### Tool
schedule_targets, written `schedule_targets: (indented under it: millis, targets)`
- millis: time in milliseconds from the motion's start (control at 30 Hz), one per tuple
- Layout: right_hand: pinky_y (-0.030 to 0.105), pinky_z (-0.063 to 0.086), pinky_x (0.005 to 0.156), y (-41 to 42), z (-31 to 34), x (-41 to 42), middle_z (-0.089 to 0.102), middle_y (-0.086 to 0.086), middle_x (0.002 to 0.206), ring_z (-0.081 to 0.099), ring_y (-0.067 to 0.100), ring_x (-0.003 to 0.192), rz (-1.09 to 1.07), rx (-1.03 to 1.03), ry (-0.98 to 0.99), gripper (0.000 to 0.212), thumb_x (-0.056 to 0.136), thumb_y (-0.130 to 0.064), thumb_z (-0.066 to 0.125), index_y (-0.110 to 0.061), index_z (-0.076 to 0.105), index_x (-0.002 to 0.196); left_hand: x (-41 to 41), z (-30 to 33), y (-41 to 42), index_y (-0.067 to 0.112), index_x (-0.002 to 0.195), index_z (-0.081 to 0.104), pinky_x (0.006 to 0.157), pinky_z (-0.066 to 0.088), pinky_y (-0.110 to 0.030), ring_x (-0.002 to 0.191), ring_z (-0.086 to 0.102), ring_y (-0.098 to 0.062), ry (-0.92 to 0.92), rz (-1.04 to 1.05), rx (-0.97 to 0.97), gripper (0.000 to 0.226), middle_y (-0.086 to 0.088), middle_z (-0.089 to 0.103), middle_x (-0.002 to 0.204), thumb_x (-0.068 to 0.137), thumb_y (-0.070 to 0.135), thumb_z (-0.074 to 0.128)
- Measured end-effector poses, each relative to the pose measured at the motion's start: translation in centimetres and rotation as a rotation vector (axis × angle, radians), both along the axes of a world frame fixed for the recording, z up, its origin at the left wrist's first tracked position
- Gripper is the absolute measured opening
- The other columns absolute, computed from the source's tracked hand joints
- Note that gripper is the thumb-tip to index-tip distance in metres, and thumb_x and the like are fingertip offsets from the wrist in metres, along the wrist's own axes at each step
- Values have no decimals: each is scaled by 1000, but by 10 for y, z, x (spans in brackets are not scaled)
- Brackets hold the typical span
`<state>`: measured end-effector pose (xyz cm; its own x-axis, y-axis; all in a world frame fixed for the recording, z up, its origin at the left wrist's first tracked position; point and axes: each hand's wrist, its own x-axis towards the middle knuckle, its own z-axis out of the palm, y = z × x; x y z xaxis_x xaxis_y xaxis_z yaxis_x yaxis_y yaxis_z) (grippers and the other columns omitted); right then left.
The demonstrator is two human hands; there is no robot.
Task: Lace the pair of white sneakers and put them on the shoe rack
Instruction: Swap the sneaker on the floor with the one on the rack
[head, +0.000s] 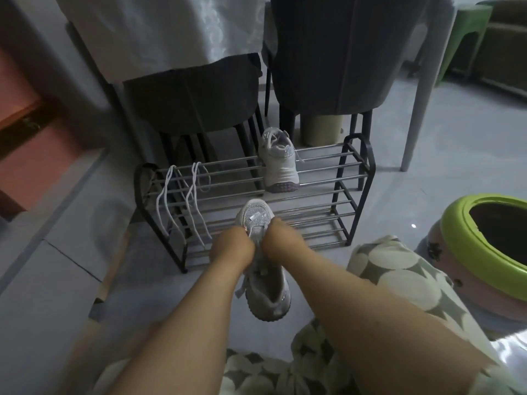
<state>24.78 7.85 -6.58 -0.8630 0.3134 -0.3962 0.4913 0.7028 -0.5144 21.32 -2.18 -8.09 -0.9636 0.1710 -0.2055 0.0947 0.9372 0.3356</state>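
I hold one white sneaker (258, 216) in front of me, toe pointing away toward the shoe rack (353, 178). My left hand (232, 246) and my right hand (281, 242) are both closed on its lace area, close together. The sneaker's heel (271, 300) hangs toward me between my forearms. The second white sneaker (279, 163) stands on the rack's top shelf, heel side away. Loose white laces (182, 201) hang over the rack's top bars at the left.
Two dark chairs (336, 67) and a table with a pale cloth (159, 32) stand behind the rack. A green-rimmed round basin (462, 238) sits on the floor to the right. My patterned clothing (405, 275) covers the lower right.
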Motion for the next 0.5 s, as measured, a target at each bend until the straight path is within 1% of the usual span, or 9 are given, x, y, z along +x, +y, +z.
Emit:
schedule_targets:
  millis: [133, 200, 233, 300, 367, 400, 433, 500]
  targets:
    - [37, 39, 99, 4, -44, -8, 51, 17, 134, 49, 34, 124, -62, -75, -63, 46, 92, -20, 51, -3, 36, 132, -5, -39, 5, 14, 107, 67, 79, 47, -34, 103, 62, -36, -78, 50, 39, 28, -15, 68, 112, 90, 33, 54]
    - [34, 39, 96, 9, -68, -12, 53, 15, 132, 50, 31, 123, -104, -107, -90, 43, 94, -26, 50, -4, 40, 130, -7, -56, 4, 16, 111, 67, 79, 45, -33, 106, 61, -36, -123, 84, 73, 33, -13, 67, 114, 90, 39, 56]
    - [32, 41, 93, 11, -81, -14, 55, 15, 129, 52, 31, 120, -122, -122, -98, 43, 94, -31, 51, -3, 44, 127, -8, -66, 2, 16, 113, 66, 78, 44, -32, 107, 61, -35, -147, 104, 85, 33, -13, 67, 115, 90, 39, 57]
    - [29, 42, 80, 13, -109, -19, 63, 15, 114, 59, 30, 110, -174, -148, -105, 51, 90, -45, 54, -1, 52, 116, -10, -82, -3, 15, 113, 66, 79, 45, -31, 107, 61, -35, -189, 141, 109, 32, -14, 67, 115, 89, 35, 59]
    - [26, 39, 69, 14, -131, -24, 63, 12, 91, 63, 30, 100, -202, -156, -118, 58, 85, -56, 56, 0, 56, 100, -12, -98, -8, 13, 110, 68, 80, 46, -32, 105, 62, -35, -220, 181, 130, 33, -14, 68, 113, 87, 35, 61]
    - [25, 38, 68, 14, -141, -26, 60, 11, 86, 64, 30, 97, -214, -163, -123, 60, 84, -58, 56, 0, 57, 98, -13, -106, -10, 12, 107, 68, 80, 47, -32, 103, 62, -35, -236, 199, 141, 33, -14, 69, 110, 86, 37, 61]
    - [25, 37, 68, 16, -148, -27, 59, 12, 85, 63, 30, 93, -223, -171, -127, 61, 83, -59, 56, 0, 58, 99, -14, -114, -11, 9, 103, 69, 78, 47, -32, 101, 63, -35, -253, 219, 157, 34, -14, 70, 107, 86, 39, 63]
    - [25, 36, 68, 21, -161, -30, 56, 12, 82, 56, 30, 80, -229, -186, -134, 57, 85, -57, 56, -1, 59, 97, -15, -129, -13, 4, 93, 68, 73, 45, -31, 95, 63, -36, -287, 255, 197, 36, -16, 70, 99, 85, 39, 66]
